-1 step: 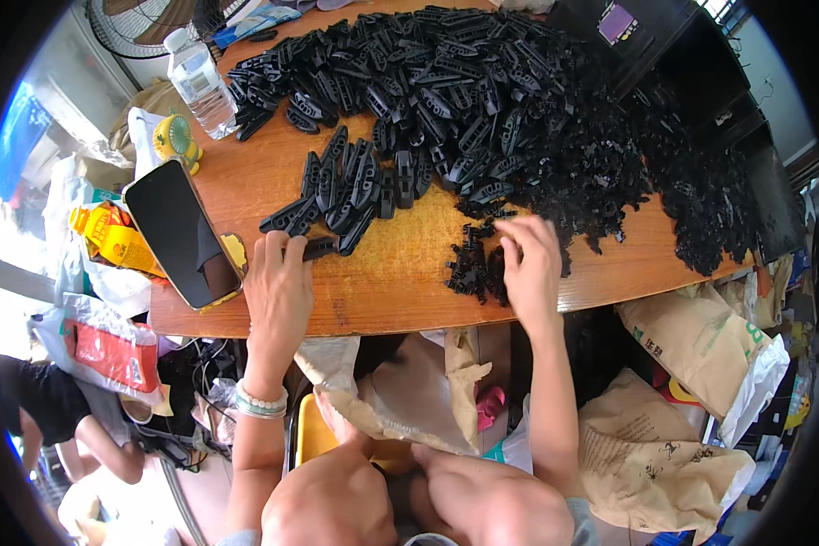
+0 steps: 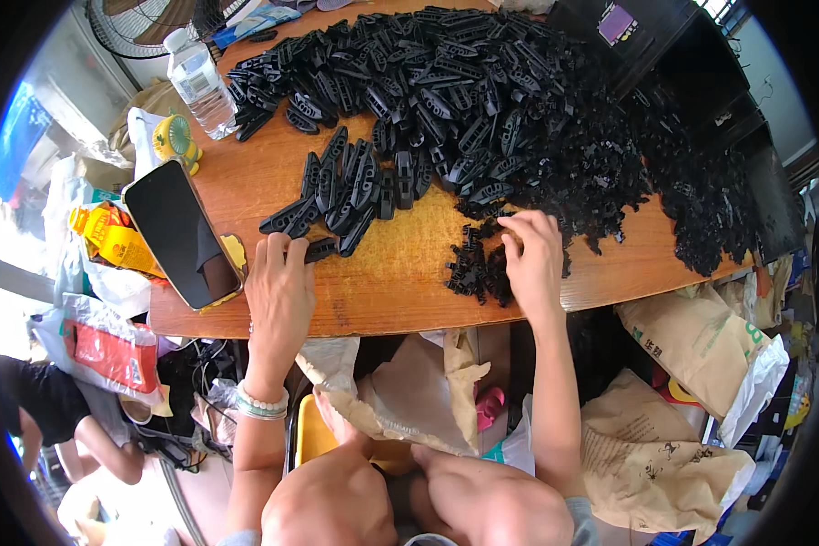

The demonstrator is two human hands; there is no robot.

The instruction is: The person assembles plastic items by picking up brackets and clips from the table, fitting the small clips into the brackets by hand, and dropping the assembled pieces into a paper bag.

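My left hand point(image 2: 280, 284) rests near the table's front edge, its fingers bent and closed on the left end of a long black plastic part point(image 2: 322, 248). Its thumb is mostly hidden. Beyond it lies a loose cluster of similar black parts point(image 2: 362, 182), narrow with slots. My right hand point(image 2: 537, 262) hovers over a small heap of little black clips point(image 2: 469, 268). Thumb and index finger are drawn together at the heap's far edge, and what sits between them is too small to make out.
A big mound of black parts point(image 2: 428, 82) covers the far table, with tiny black pieces point(image 2: 591, 173) to its right. A phone point(image 2: 184, 235), a water bottle point(image 2: 200, 84) and a small yellow fan point(image 2: 176, 138) stand left. Brown paper bags point(image 2: 655, 446) lie below right. Another person's arm point(image 2: 109, 446) shows lower left.
My right hand has shifted very slightly, its fingertips drawing a little closer together. My left hand is almost where it was, on the long black part.
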